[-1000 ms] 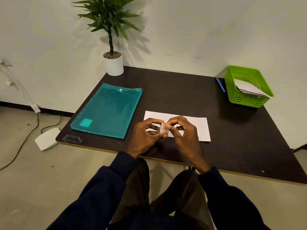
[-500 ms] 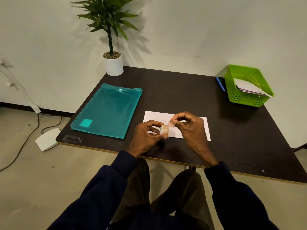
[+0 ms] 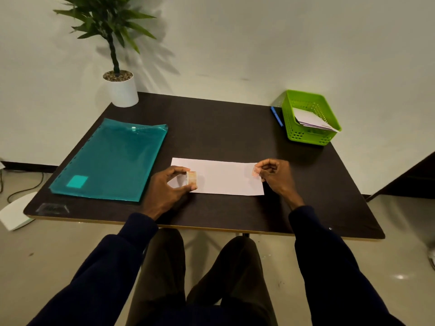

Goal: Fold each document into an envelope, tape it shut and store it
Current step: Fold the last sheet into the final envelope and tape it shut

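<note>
Two hands work above the white envelope [image 3: 223, 178], which lies flat near the front edge of the dark table [image 3: 223, 128], long side toward the person.

Left hand [image 3: 164, 189]: thumb and fingers curled round a small tape roll [image 3: 191, 178], held over the envelope's left end. The roll stands on edge.

Right hand [image 3: 275, 177]: thumb and forefinger pinch a short tape end [image 3: 256, 171] over the envelope's right end, the other fingers curled. The hands are well apart, about an envelope's length. Any clear strip between roll and pinched end cannot be made out.

Teal plastic folder [image 3: 110, 161]: flat on the left of the table, just beside the left hand, punched holes along its left edge.

Green basket [image 3: 308, 137]: far right corner, with white folded papers [image 3: 310, 118] lying tilted inside against its right wall.

Blue pen [image 3: 276, 116]: on the table, just left of the basket.

Potted plant [image 3: 123, 90]: white pot at the far left corner, against the wall.

Dark sleeves cover both forearms.
</note>
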